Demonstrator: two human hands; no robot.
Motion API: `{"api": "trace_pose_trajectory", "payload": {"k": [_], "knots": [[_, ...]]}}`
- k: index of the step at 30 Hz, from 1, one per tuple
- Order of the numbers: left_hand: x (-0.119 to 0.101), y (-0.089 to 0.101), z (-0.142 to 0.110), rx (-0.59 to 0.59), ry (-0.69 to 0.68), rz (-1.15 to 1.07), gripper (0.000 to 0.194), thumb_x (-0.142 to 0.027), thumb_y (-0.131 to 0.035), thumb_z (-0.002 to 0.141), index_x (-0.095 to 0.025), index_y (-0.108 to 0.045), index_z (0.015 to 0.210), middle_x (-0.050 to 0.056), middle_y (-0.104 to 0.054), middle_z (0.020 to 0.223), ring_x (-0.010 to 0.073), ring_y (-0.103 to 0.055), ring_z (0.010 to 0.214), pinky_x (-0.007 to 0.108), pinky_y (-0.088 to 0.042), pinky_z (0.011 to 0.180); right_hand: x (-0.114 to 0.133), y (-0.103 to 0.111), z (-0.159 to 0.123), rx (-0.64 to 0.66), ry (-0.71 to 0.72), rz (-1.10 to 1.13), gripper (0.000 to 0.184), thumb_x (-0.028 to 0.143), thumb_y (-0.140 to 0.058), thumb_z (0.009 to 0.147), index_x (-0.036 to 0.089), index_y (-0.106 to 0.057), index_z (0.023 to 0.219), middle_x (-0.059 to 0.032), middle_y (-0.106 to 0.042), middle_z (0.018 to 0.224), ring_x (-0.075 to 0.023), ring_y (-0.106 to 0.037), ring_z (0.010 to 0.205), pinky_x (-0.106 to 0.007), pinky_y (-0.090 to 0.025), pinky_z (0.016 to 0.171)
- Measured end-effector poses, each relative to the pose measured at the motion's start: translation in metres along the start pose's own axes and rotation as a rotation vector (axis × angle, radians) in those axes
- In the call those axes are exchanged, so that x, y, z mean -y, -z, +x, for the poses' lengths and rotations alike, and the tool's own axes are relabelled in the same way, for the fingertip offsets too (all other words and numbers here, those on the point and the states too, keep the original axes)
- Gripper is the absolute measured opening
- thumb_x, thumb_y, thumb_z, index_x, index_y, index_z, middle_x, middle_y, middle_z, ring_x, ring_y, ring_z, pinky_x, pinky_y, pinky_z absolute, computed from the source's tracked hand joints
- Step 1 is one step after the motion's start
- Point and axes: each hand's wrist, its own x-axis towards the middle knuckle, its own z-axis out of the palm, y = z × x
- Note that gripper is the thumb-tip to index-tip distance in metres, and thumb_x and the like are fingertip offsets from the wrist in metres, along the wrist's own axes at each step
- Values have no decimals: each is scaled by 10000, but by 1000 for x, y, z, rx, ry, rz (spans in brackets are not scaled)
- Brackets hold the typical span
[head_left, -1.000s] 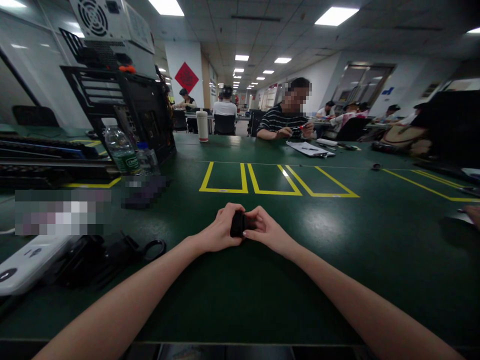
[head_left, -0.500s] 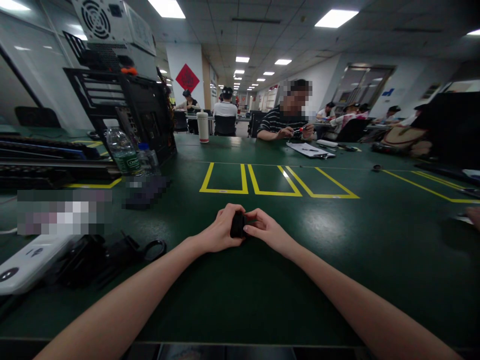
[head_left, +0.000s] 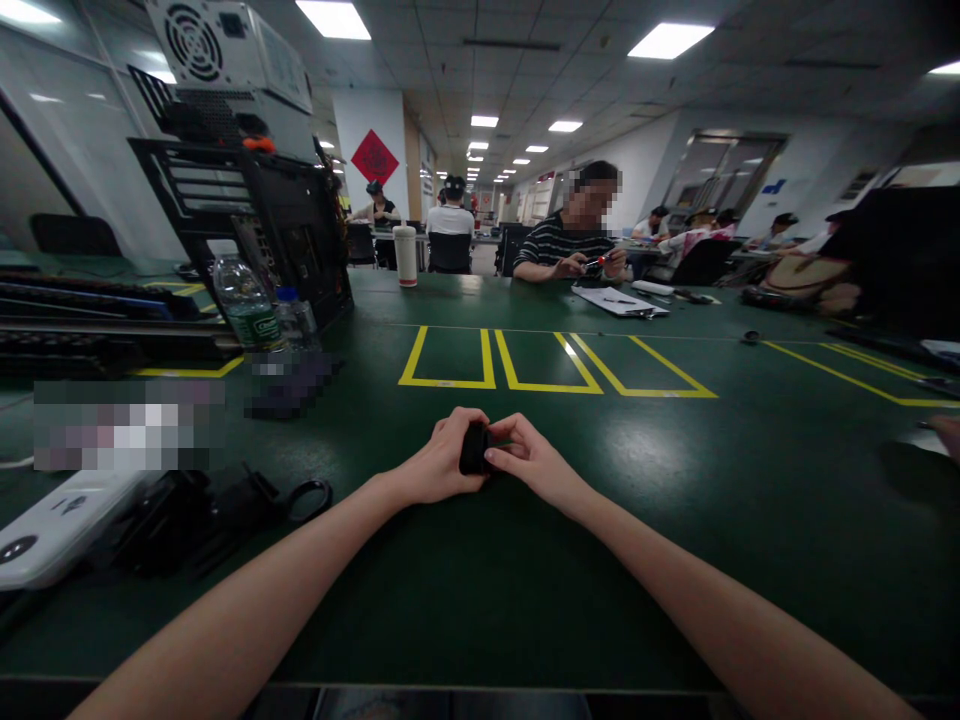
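A small black block-like object [head_left: 473, 450] is between my two hands above the green table [head_left: 480, 580]; its exact kind I cannot make out. My left hand [head_left: 439, 462] wraps round it from the left, thumb below and fingers over the top. From the right, the thumb and fingertips of my right hand [head_left: 529, 455] pinch at its edge. The fingers partly hide the object. Yellow tape frames [head_left: 448, 383] lie on the tabletop beyond my hands.
Left of my forearm lie black parts [head_left: 161, 520], a black ring [head_left: 309, 500] and a white power strip [head_left: 56, 530]. Farther back stand bottles [head_left: 244, 300], a computer case [head_left: 292, 240] and a white cup [head_left: 405, 255]. Across the table sits a person [head_left: 570, 235] near a clipboard [head_left: 619, 302].
My hands keep their place and hold on the black object, with only tiny finger shifts. The person across the table has barely moved.
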Motion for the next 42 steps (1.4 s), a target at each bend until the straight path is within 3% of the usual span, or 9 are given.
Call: {"api": "trace_pose_trajectory", "payload": {"k": [12, 17, 23, 31, 36, 42], "knots": [[-1, 3, -1, 30, 15, -26, 599, -160, -637, 632, -227, -306, 1127, 51, -404, 1093, 226, -447, 1001, 386, -380, 868, 2, 0, -5, 57, 29, 33, 311, 193, -638, 706, 224, -440, 944, -11, -500, 1066, -190, -522, 1024, -387, -445, 876], [-3, 4, -1, 26, -12, -26, 569, -172, -622, 655, -224, -309, 1127, 53, -411, 1080, 223, -448, 999, 393, -372, 876, 0, -2, -2, 8, 25, 30, 200, 278, -582, 757, 216, -455, 899, -10, -539, 977, -183, -548, 962, -393, -448, 848], [0, 2, 0, 21, -12, -23, 578, -164, -631, 644, -222, -310, 1121, 49, -412, 1069, 220, -448, 991, 395, -361, 889, -1, -2, -1, -19, -25, -36, 255, 239, -572, 765, 206, -459, 991, -32, -517, 1020, -189, -536, 984, -396, -438, 867], [-4, 8, -1, 65, 9, -39, 580, -159, -620, 652, -230, -303, 1133, 49, -398, 1095, 221, -439, 1003, 379, -371, 876, 5, -3, -5, 58, 36, 60, 290, 178, -635, 708, 220, -442, 919, -4, -508, 1038, -177, -546, 976, -371, -454, 852], [-5, 9, 0, 63, 11, -47, 576, -187, -627, 656, -230, -312, 1135, 53, -408, 1096, 230, -442, 1011, 393, -369, 875, 4, -5, -4, -2, 32, 19, 167, 250, -559, 776, 215, -453, 900, -3, -530, 969, -175, -563, 930, -364, -475, 808], [-2, 2, -2, 11, 15, -21, 573, -170, -627, 646, -234, -320, 1126, 50, -412, 1082, 231, -448, 994, 394, -377, 865, 1, -4, -2, -45, -38, -63, 265, 261, -580, 757, 212, -458, 987, -34, -506, 1047, -196, -545, 968, -407, -454, 846]]}}
